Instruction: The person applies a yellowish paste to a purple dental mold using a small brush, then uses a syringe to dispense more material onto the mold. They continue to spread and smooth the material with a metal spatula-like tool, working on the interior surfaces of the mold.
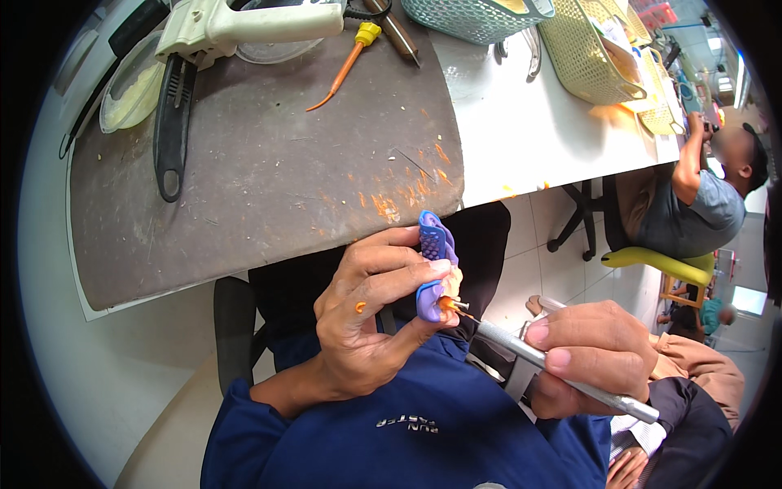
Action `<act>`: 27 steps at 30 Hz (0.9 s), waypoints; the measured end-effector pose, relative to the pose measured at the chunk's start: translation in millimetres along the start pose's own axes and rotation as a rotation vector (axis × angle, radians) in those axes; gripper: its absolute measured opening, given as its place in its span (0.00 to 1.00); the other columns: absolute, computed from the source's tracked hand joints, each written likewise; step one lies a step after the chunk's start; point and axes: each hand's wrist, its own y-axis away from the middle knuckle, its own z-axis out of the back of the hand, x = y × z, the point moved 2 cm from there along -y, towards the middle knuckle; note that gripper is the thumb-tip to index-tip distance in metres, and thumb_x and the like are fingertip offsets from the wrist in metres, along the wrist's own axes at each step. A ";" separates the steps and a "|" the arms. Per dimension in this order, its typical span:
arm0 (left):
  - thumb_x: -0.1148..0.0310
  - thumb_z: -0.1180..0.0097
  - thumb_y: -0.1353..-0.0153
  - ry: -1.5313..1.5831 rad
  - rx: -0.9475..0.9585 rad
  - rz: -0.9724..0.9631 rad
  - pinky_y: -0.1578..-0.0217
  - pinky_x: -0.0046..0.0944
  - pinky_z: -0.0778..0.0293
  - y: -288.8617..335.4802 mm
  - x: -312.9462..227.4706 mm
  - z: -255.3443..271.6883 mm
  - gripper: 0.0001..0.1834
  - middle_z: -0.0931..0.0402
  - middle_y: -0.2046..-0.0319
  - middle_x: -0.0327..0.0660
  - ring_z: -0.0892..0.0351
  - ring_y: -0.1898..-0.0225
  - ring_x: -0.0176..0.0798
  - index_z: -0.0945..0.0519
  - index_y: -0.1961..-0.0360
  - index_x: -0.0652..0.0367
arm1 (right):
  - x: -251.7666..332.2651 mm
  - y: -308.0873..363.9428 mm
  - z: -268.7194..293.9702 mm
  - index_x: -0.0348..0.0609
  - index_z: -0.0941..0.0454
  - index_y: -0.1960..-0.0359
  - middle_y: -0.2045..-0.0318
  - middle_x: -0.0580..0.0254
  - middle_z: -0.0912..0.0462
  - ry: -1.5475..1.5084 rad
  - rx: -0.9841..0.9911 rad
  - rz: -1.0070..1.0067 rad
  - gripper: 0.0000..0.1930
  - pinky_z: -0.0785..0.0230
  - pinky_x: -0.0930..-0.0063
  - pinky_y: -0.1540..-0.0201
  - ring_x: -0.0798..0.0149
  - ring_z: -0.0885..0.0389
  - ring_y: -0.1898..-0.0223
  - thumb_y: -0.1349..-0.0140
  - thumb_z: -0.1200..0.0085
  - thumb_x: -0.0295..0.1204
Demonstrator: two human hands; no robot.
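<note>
My left hand (366,310) is closed around a dental impression tray (432,243), blue and perforated, lined with purple material. Pale pink and peach material shows along its right side, with some orange at the lower end. A small orange scrap sticks to one finger of this hand. Held like a pen in my right hand (595,359) is a slim silver-handled tool (521,346), its thin tip at the orange part of the impression. A small pale peg stands beside that tip. The tool's exact kind is too small to make out.
A grey-brown mat (269,187) with orange scraps covers the table. On it are a white dispensing gun (236,28) with a black lever, an orange-filled mixing tip (346,72) and a bowl (130,94). Baskets (582,49) stand beyond. A co-worker (700,196) sits at right.
</note>
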 end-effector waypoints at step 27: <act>0.71 0.25 0.52 -0.015 -0.012 -0.049 0.45 0.46 0.25 -1.9 -0.6 0.7 0.25 0.18 0.59 0.42 0.22 0.47 0.49 0.17 0.51 0.59 | -0.7 0.5 -3.5 0.38 0.23 0.52 0.60 0.50 0.15 0.037 0.009 -0.004 0.25 0.18 0.66 0.63 0.53 0.12 0.64 0.54 0.28 0.20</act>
